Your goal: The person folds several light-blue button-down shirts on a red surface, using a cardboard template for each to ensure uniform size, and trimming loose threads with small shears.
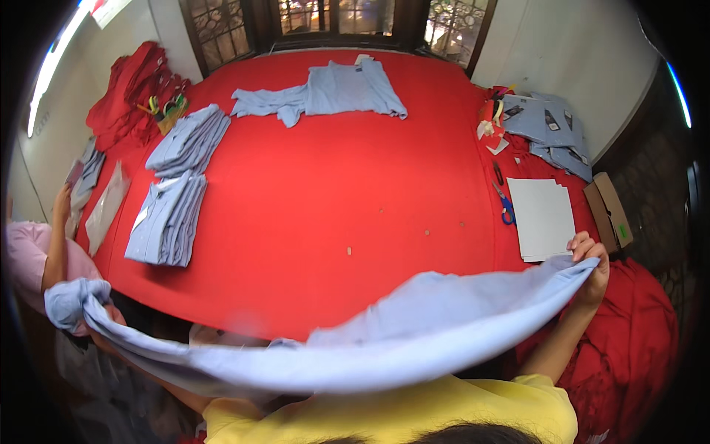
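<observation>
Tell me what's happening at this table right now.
A person in a yellow top holds a light blue garment stretched wide above the near edge of the red-covered table. The right hand grips one end; the left hand is hidden in the bunched cloth at the other end. Two stacks of folded blue garments sit at the left, one garment lies spread at the far side, and blue-handled scissors lie beside grey card sheets. Another person's arm shows at the far left.

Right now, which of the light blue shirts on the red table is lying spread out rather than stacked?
The shirt at the far edge by the window lies open with a sleeve out to the left. The two stacks on the left and the packed shirts at right are folded.
</observation>
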Action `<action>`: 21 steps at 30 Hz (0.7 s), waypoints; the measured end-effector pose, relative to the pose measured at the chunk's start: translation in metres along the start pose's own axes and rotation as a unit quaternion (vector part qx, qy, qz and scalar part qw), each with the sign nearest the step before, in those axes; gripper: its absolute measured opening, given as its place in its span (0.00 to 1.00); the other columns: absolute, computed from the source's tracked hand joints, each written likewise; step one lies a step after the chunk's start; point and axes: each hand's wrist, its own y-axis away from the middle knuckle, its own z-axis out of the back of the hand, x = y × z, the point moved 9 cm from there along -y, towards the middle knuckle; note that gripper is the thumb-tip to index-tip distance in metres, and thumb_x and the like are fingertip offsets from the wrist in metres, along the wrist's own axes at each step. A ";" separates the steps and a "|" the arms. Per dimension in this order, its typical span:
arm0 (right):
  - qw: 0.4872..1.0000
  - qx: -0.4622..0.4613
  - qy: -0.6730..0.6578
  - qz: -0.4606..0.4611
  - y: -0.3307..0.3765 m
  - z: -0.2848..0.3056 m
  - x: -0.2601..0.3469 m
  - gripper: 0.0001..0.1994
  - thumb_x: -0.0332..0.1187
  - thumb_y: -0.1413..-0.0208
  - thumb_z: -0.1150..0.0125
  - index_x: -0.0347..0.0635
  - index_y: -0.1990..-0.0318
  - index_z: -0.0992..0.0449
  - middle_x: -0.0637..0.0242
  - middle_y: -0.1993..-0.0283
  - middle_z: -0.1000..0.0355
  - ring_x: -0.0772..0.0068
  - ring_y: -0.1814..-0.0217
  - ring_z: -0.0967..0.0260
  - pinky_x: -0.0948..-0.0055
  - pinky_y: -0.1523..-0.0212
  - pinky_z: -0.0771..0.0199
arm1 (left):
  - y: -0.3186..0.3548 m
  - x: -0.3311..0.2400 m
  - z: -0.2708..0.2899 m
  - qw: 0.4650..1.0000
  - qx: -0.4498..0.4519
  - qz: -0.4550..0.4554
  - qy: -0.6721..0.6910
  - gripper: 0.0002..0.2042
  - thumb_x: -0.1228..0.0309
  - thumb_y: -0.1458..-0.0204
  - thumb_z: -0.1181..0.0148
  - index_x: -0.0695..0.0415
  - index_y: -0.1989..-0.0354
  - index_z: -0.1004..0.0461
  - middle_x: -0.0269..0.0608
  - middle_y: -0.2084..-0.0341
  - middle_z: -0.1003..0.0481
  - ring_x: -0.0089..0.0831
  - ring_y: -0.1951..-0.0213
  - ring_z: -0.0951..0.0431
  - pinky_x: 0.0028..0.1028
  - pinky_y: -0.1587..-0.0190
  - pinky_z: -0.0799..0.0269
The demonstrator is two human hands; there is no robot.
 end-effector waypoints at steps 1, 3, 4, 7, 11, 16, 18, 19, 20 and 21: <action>0.995 0.029 -0.087 -0.036 -0.012 -0.011 -0.009 0.09 0.32 0.43 0.44 0.44 0.74 0.33 0.67 0.72 0.32 0.70 0.67 0.39 0.73 0.64 0.37 | -0.027 0.010 0.002 1.000 -0.001 0.006 -0.008 0.22 0.77 0.44 0.46 0.60 0.40 0.38 0.42 0.47 0.32 0.34 0.46 0.31 0.33 0.42 0.34; 0.976 0.042 -0.129 -0.170 -0.035 -0.012 -0.051 0.08 0.32 0.42 0.45 0.44 0.73 0.33 0.68 0.72 0.32 0.74 0.67 0.39 0.75 0.64 0.37 | -0.092 0.050 0.010 1.000 -0.007 0.020 -0.011 0.21 0.78 0.44 0.45 0.60 0.41 0.36 0.40 0.50 0.30 0.31 0.48 0.29 0.30 0.44 0.33; 0.959 0.023 -0.112 -0.260 -0.042 -0.002 -0.102 0.08 0.32 0.42 0.44 0.43 0.72 0.32 0.69 0.71 0.32 0.77 0.67 0.38 0.76 0.63 0.37 | -0.129 0.041 0.012 0.999 -0.011 0.016 -0.033 0.21 0.78 0.44 0.45 0.60 0.41 0.36 0.38 0.51 0.29 0.30 0.50 0.28 0.29 0.44 0.33; 0.955 -0.074 0.241 -0.159 -0.119 -0.006 -0.181 0.11 0.30 0.44 0.45 0.38 0.55 0.25 0.68 0.62 0.27 0.73 0.59 0.32 0.77 0.55 0.34 | -0.249 0.126 -0.111 0.999 0.021 0.031 -0.009 0.33 0.76 0.43 0.45 0.61 0.32 0.55 0.55 0.39 0.40 0.41 0.38 0.37 0.33 0.38 0.38; 0.815 -0.080 0.545 -0.180 -0.098 -0.103 -0.238 0.27 0.45 0.41 0.46 0.53 0.35 0.40 0.55 0.33 0.42 0.48 0.33 0.45 0.46 0.39 0.43 | -0.220 0.218 -0.234 0.917 0.093 0.097 -0.376 0.45 0.43 0.47 0.46 0.65 0.31 0.55 0.60 0.33 0.51 0.43 0.32 0.48 0.36 0.33 0.51; 0.800 0.195 0.517 -0.232 0.027 -0.223 -0.279 0.29 0.51 0.41 0.50 0.50 0.35 0.40 0.57 0.29 0.53 0.48 0.28 0.57 0.40 0.31 0.64 | 0.037 0.356 -0.318 0.654 0.454 0.238 -0.557 0.34 0.41 0.42 0.59 0.40 0.30 0.51 0.44 0.29 0.59 0.44 0.29 0.60 0.61 0.34 0.65; 0.821 0.164 0.533 -0.123 0.046 -0.207 -0.278 0.27 0.45 0.41 0.48 0.45 0.36 0.39 0.55 0.32 0.47 0.44 0.32 0.51 0.43 0.33 0.55 | 0.066 0.335 -0.306 0.652 0.388 0.030 -0.651 0.33 0.47 0.44 0.50 0.47 0.32 0.46 0.46 0.31 0.50 0.45 0.30 0.55 0.51 0.32 0.59; 0.834 0.133 0.520 -0.126 0.046 -0.201 -0.275 0.26 0.42 0.42 0.47 0.44 0.37 0.39 0.55 0.34 0.44 0.45 0.34 0.48 0.46 0.35 0.52 | 0.067 0.330 -0.277 0.682 0.321 -0.012 -0.657 0.34 0.48 0.45 0.47 0.47 0.32 0.45 0.46 0.32 0.48 0.46 0.31 0.53 0.50 0.32 0.58; 0.845 0.102 0.507 -0.134 0.047 -0.192 -0.272 0.26 0.39 0.42 0.46 0.44 0.37 0.39 0.55 0.36 0.42 0.45 0.37 0.46 0.48 0.37 0.48 | 0.065 0.320 -0.246 0.705 0.255 -0.054 -0.659 0.35 0.49 0.47 0.44 0.48 0.33 0.44 0.47 0.33 0.46 0.47 0.32 0.50 0.50 0.33 0.56; 0.852 0.071 0.497 -0.147 0.052 -0.180 -0.270 0.25 0.36 0.43 0.45 0.43 0.38 0.38 0.54 0.38 0.40 0.45 0.39 0.44 0.50 0.39 0.45 | 0.061 0.303 -0.215 0.746 0.171 -0.055 -0.641 0.32 0.51 0.48 0.42 0.51 0.36 0.40 0.48 0.37 0.41 0.48 0.35 0.46 0.48 0.35 0.52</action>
